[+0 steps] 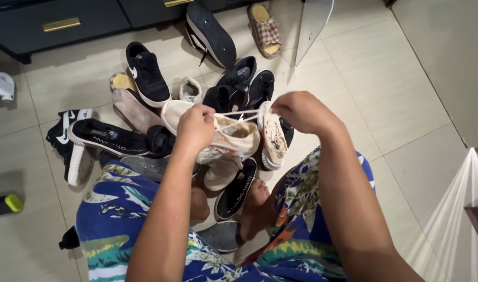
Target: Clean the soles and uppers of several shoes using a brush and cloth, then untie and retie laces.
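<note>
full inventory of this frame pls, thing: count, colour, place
cream sneaker: 1, cream, held up over the pile, between both hands
laces: cream, pulled taut between the hands
second cream sneaker: 1, cream, just under the right hand
black sneakers: several, black with white marks, spread over the floor pile; exact count unclear
sandal: 1, tan with checked strap, top centre
drawer unit: dark with gold handles, top left
floor tiles: beige
bottle: dark with yellow-green cap, left edge
floral garment: blue, over the person's legs
left hand: pinching a lace
right hand: pinching the lace's other end
</note>
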